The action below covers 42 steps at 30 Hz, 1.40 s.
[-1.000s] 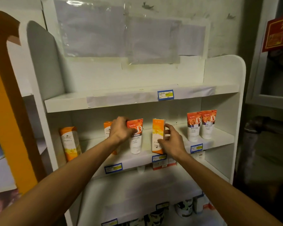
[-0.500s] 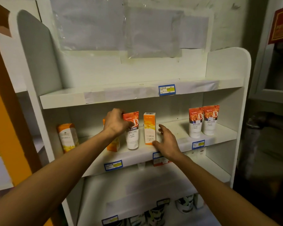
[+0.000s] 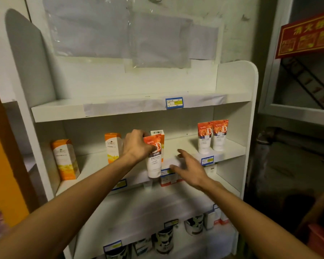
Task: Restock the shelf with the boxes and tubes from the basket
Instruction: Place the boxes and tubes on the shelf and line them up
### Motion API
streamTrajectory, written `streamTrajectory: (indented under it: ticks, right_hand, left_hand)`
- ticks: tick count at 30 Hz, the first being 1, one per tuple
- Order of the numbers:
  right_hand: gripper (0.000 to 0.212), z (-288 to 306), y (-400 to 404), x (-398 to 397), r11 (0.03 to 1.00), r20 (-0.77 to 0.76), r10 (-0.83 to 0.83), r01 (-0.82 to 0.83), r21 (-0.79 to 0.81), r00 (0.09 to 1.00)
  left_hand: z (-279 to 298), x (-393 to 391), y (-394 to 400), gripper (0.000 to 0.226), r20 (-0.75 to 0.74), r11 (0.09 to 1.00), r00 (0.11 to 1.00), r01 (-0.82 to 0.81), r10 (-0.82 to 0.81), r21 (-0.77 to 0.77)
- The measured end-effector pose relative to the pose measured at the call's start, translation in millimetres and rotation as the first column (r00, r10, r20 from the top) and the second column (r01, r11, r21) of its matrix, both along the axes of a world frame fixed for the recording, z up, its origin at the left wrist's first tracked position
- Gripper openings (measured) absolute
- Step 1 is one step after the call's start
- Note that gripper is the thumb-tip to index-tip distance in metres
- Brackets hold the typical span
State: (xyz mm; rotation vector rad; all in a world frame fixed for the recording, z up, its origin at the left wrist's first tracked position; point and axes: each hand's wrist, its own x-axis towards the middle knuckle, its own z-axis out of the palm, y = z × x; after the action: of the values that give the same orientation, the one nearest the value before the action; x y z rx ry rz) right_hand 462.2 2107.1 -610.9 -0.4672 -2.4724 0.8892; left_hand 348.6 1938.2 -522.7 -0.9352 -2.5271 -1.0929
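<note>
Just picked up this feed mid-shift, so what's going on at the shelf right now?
A person is restocking the middle shelf of a white display unit. The left hand grips the top of an orange-and-white tube near the shelf's front edge, with an orange box right behind it. The right hand is open and empty, hovering near the shelf edge. Two orange boxes stand to the left and two matching tubes stand upright on the right. The basket is not in view.

The left hand point(image 3: 137, 146) is gripping a tube point(image 3: 154, 159) by its top at the shelf point(image 3: 230, 152) front. The right hand point(image 3: 191, 170) is hovering open beside it, holding nothing.
</note>
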Motion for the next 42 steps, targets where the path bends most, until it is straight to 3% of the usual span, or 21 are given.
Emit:
streamTrajectory:
  ticks: [5,10,15,29,37,42]
  right_hand:
    - [0.071,4,-9,-20,0.998,0.015,0.043,-0.042,-0.051,0.999]
    - [0.065,5,22,-3,0.995,0.028,-0.014,0.017,-0.097,1.0]
    - [0.062,5,52,8,0.993,0.038,-0.09,0.093,-0.079,0.995]
    - [0.06,-14,94,3,0.99,0.075,-0.138,0.139,0.001,0.988]
    - [0.062,-11,79,4,0.99,0.066,-0.141,0.141,0.006,0.988]
    - [0.054,-17,58,25,0.982,0.086,-0.156,0.146,0.121,0.984]
  left_hand:
    - [2,0,12,0.038,0.008,1.0,1.0,0.004,-0.004,-0.011]
    - [1,5,38,0.046,0.02,0.997,0.998,0.066,-0.066,0.042]
    - [-2,3,76,0.044,0.013,0.988,0.99,0.138,-0.139,0.069]
    - [-10,-29,156,0.049,0.066,0.977,0.985,0.15,-0.161,0.15]
    - [-19,-19,142,0.088,0.049,0.971,0.976,0.206,-0.213,0.124]
    - [-30,-11,110,0.103,-0.069,0.995,0.992,0.104,-0.104,0.0]
